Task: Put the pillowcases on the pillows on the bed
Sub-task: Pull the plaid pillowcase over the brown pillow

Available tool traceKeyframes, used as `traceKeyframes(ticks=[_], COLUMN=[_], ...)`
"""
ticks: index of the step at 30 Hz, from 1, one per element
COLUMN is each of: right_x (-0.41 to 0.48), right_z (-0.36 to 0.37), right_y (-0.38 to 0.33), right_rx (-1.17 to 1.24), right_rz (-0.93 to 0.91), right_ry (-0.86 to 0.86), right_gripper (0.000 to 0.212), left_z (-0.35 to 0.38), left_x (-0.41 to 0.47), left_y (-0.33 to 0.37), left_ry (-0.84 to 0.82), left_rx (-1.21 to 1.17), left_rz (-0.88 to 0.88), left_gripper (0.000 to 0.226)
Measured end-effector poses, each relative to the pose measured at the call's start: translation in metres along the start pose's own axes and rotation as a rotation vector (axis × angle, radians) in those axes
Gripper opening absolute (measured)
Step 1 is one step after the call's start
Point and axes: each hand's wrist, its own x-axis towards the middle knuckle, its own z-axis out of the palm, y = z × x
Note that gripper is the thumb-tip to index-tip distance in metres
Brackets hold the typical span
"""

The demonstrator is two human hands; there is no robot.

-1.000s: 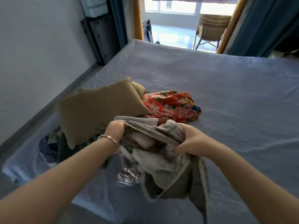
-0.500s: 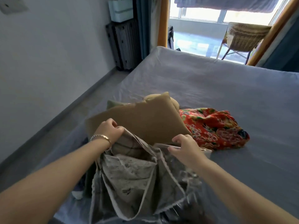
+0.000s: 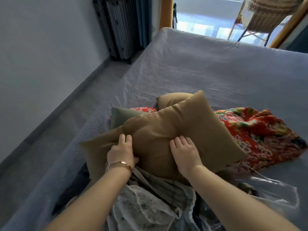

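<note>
Both hands are on the big brown pillow (image 3: 175,129), which lies on the near part of the bed (image 3: 216,69). My left hand (image 3: 120,152) grips it: the fingers are close together and bent into the top, and the thumb hooks under the near edge. My right hand (image 3: 185,152) is beside it, with the fingers a little spread and their tips dug into the cloth. I cannot see that thumb. A gold bracelet (image 3: 120,164) sits on my left wrist. The grey pillowcase (image 3: 150,199) lies crumpled under my arms, and the pillow's near edge rests on it. A green pillow (image 3: 124,115) and another brown pillow (image 3: 171,98) peek out behind. A red flowered cloth (image 3: 255,135) lies to the right, partly under the big pillow.
</note>
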Motion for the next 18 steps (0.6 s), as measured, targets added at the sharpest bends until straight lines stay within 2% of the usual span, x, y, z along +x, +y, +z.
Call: traceKeyframes(ticks=[2, 4, 6, 8, 13, 15, 16, 18], right_x=[0.002, -0.003, -0.017, -0.042, -0.125, -0.162, -0.184, -0.238], right_z=[-0.002, -0.012, -0.029, -0.047, -0.093, -0.11, -0.118, -0.132], right_y=[0.003, 0.006, 0.013, 0.03, 0.087, 0.11, 0.124, 0.158], right_rx=[0.033, 0.047, 0.069, 0.123, 0.192, 0.206, 0.213, 0.221], right_rz=[-0.049, -0.075, -0.074, -0.037, -0.051, -0.041, -0.033, -0.007], right_ry=[0.119, 0.161, 0.188, 0.191, 0.241, 0.321, 0.362, 0.482], right_gripper=[0.05, 0.037, 0.032, 0.03, 0.017, 0.009, 0.013, 0.03], left_z=[-0.001, -0.005, -0.016, -0.039, -0.103, -0.125, -0.137, -0.159], left_x=[0.0, -0.008, -0.023, -0.043, -0.108, -0.134, -0.148, -0.183], left_y=[-0.001, 0.001, 0.008, 0.024, 0.079, 0.104, 0.12, 0.164], left_ry=[0.034, 0.057, 0.097, 0.146, 0.261, 0.315, 0.332, 0.371], left_rx=[-0.072, -0.17, -0.34, -0.491, -0.64, -0.64, -0.642, -0.648], left_rz=[0.005, 0.007, -0.012, 0.02, 0.301, 0.399, 0.448, 0.588], left_gripper=[0.054, 0.037, 0.033, 0.04, 0.045, 0.025, 0.019, 0.023])
